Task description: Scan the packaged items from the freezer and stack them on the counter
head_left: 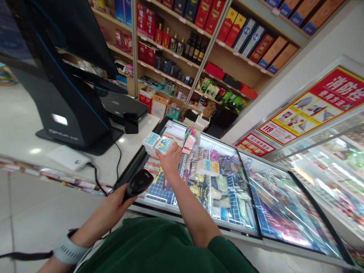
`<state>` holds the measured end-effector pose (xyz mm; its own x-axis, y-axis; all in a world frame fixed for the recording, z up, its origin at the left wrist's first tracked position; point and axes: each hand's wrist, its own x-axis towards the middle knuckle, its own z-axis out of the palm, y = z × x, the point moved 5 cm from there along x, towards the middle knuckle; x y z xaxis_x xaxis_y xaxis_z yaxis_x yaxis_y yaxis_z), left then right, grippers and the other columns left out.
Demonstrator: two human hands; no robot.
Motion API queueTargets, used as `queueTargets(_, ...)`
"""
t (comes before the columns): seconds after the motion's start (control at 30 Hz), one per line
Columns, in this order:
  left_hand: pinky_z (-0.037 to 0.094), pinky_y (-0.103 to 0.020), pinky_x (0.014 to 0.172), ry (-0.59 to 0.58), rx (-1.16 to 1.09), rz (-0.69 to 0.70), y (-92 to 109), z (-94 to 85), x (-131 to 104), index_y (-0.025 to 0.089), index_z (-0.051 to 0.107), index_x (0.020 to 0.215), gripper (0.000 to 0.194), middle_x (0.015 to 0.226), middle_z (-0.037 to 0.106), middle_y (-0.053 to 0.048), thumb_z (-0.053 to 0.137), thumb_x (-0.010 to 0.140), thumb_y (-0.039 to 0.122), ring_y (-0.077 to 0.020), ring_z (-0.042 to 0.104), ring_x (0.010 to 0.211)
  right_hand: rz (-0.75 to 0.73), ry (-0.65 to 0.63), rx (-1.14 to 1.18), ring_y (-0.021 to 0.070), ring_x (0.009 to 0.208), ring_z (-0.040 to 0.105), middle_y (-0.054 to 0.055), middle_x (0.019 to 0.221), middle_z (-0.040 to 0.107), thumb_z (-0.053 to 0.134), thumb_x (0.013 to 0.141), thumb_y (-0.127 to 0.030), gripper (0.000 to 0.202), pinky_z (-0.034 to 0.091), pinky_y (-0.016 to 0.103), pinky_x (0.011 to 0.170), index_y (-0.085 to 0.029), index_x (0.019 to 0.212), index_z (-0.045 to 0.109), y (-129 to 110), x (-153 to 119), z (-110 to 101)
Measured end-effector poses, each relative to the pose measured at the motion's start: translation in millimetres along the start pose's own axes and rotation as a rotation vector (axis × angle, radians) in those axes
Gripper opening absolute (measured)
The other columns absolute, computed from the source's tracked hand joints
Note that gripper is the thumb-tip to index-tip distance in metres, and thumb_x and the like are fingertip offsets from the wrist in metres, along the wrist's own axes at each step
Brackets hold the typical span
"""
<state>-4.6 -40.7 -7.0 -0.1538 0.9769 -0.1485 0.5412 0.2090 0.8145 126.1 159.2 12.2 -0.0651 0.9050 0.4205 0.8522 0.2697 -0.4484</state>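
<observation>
Nearest: green shirt (159, 246); pale watch band (69, 248) on the left wrist. Left hand (115, 204): fingers wrapped round the handle of a black scanner (140, 182), its head over the near edge of the glass-topped freezer (162, 209). Right hand (171, 159): palm down, thumb and fingers parted at the near side of a clear pack with blue-and-yellow print (164, 145); grip or mere contact, cannot tell. This pack lies at the freezer's counter end, just beside a similar left-hand pack (151, 141). Right of the hand, on the glass: more white-sided packs (209, 167). Just beyond the fingers: a phone (188, 146), screen partly blurred. To the left, white counter (17, 132) bearing a black monitor stand (68, 113). Farthest: shelves (169, 53) of boxes and bottles.
</observation>
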Motion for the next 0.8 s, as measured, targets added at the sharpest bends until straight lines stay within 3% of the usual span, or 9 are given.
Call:
queueTargets(0.17, 0.051, -0.039, 0.083, 0.071, -0.021, -0.003, -10.2, -16.0, -7.3, 0.016, 0.055, 0.110, 0.047, 0.103, 0.071, -0.013, 0.049, 0.082, 0.053, -0.0298, 0.067, 0.095, 0.028, -0.045, -0.044, 0.0392, 0.111, 0.047, 0.024, 0.117, 0.051, 0.067, 0.066, -0.069, 0.097, 0.031, 0.055, 0.096, -0.008, 0.136, 0.038, -19.1, 4.4, 15.5)
queueTargets(0.37, 0.052, -0.038, 0.081, 0.127, 0.005, -0.010, -16.2, -28.2, -12.0, 0.016, 0.057, 0.107, 0.046, 0.100, 0.071, -0.012, 0.050, 0.082, 0.054, -0.0294, 0.067, 0.093, 0.031, -0.070, -0.021, 0.0410, 0.112, 0.045, 0.026, 0.117, 0.050, 0.066, 0.070, -0.065, 0.094, 0.027, 0.059, 0.097, -0.007, 0.138, 0.037, -25.4, 4.5, 19.2)
queueTargets(0.67, 0.051, -0.039, 0.082, 0.072, 0.024, -0.028, -13.3, -27.4, -7.9, 0.016, 0.054, 0.109, 0.045, 0.100, 0.070, -0.013, 0.048, 0.083, 0.052, -0.0297, 0.066, 0.093, 0.058, -0.102, -0.065, 0.0408, 0.116, 0.045, 0.027, 0.120, 0.051, 0.064, 0.076, -0.051, 0.078, 0.027, 0.058, 0.098, -0.006, 0.135, 0.041, -18.3, 3.8, 19.0)
queueTargets(0.8, 0.050, -0.039, 0.084, 0.053, 0.041, -0.029, -14.3, -22.7, -4.3, 0.015, 0.053, 0.113, 0.046, 0.103, 0.070, -0.013, 0.047, 0.084, 0.051, -0.0293, 0.065, 0.096, 0.069, -0.111, -0.077, 0.0406, 0.117, 0.045, 0.027, 0.123, 0.050, 0.063, 0.076, -0.055, 0.076, 0.027, 0.056, 0.099, -0.007, 0.132, 0.044, -15.9, 4.9, 13.4)
